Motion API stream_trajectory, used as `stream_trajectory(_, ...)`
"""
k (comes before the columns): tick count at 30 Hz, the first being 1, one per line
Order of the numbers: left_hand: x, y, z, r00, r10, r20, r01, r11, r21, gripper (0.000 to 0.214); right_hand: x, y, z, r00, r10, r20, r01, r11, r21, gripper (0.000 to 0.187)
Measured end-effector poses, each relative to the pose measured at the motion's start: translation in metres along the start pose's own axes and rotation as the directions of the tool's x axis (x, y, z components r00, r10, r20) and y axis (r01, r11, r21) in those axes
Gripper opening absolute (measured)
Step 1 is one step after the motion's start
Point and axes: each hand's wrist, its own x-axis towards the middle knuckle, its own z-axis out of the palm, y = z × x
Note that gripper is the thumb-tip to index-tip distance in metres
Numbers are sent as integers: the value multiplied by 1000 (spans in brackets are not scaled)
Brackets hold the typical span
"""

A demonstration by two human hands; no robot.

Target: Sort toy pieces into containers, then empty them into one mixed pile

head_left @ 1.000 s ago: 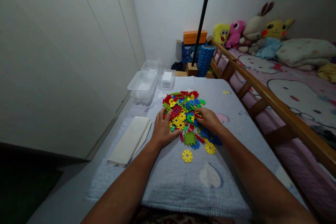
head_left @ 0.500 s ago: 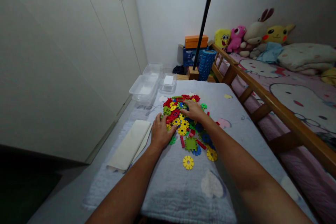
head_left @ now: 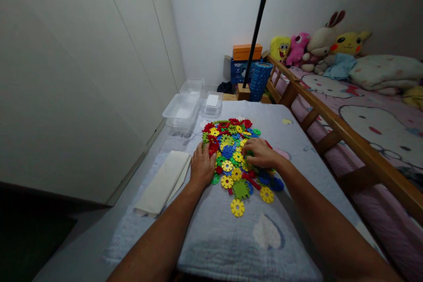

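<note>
A pile of plastic interlocking pieces (head_left: 228,152) in red, yellow, green and blue lies on a cloth-covered table (head_left: 224,246). Notched discs make up most of it, with some bars and a square green plate (head_left: 241,189) near its front. At the pile's left edge, my left hand (head_left: 202,165) rests palm down, fingers apart, touching red pieces. On the right side of the pile sits my right hand (head_left: 262,153), its fingers bent down among the pieces. Green shows between its thumb and fingers, but what it grips is hidden. A single yellow disc (head_left: 237,208) lies at the front.
Clear plastic containers (head_left: 181,108) and a smaller lidded box (head_left: 212,101) stand at the back left. Left of my left arm lies a folded cream cloth (head_left: 163,183). A wooden bed rail (head_left: 317,108) runs along the right, and a white cabinet (head_left: 82,75) along the left.
My right hand has moved from the back of the pile toward the right and nearer me. The pieces are spread wider, with blue discs uncovered mid-pile. My left hand has barely shifted.
</note>
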Motion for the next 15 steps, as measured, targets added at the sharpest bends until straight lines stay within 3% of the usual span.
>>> stream_trajectory(3, 2, -2, 0, 1000, 11, 1, -11, 997, -70, 46, 18, 5, -3, 996, 62, -68, -61, 998, 15, 25)
stream_trajectory(6, 2, -5, 0, 999, 32, -4, -33, 990, -139, 46, 49, -2, 7, 990, 59, -127, -49, 996, 75, 47)
stream_trajectory(8, 2, -6, 0, 999, 35, -11, -36, 984, -176, 46, 68, -11, 17, 995, 20, -100, -9, 994, 105, 61)
stream_trajectory(10, 2, -7, 0, 999, 32, -15, -35, 979, -199, 46, 79, -22, 24, 997, -3, -75, 11, 994, 106, 63)
stream_trajectory(15, 2, -6, -1, 1000, 26, 7, -24, 979, -200, 48, 63, -37, 21, 995, -99, 5, 98, 994, 56, 54)
